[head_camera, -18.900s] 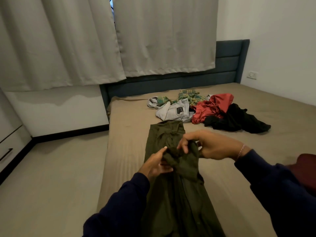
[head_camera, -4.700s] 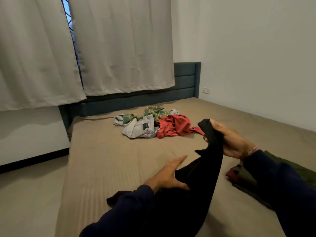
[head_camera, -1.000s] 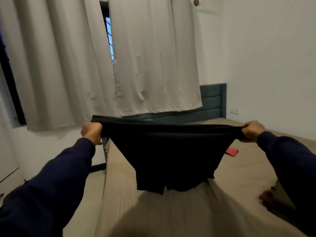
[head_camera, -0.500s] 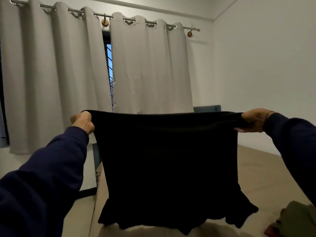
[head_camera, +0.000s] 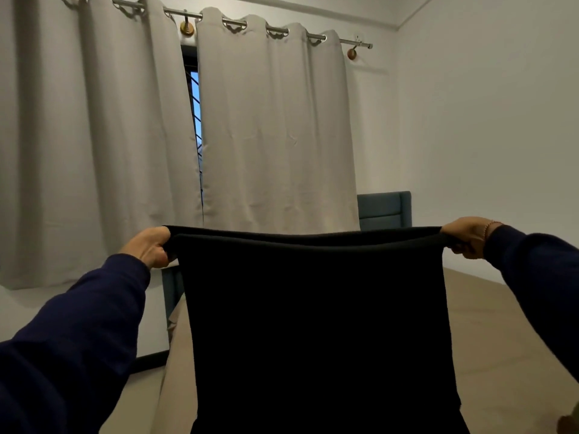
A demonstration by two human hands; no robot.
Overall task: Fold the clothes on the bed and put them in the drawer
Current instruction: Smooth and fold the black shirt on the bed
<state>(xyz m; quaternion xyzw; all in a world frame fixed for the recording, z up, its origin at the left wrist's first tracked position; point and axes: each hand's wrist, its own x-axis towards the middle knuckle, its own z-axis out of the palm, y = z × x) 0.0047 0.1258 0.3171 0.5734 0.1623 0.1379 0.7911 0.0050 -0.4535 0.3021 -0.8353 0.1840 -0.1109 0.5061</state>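
A black garment hangs stretched in the air above the bed, its top edge pulled taut between both hands. The left hand has its fingers curled round the garment's left corner; the right hand grips the right corner likewise. Beyond stands a blue headboard, then pale curtains slightly parted over a window.

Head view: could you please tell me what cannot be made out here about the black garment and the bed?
- Black garment: its hem is cut off by the bottom edge of the head view.
- Left hand and right hand: the cloth covers each grip's fingertips.
- Bed: the garment hides its middle, so any clothes lying there cannot be seen.
- Drawer: not in view.
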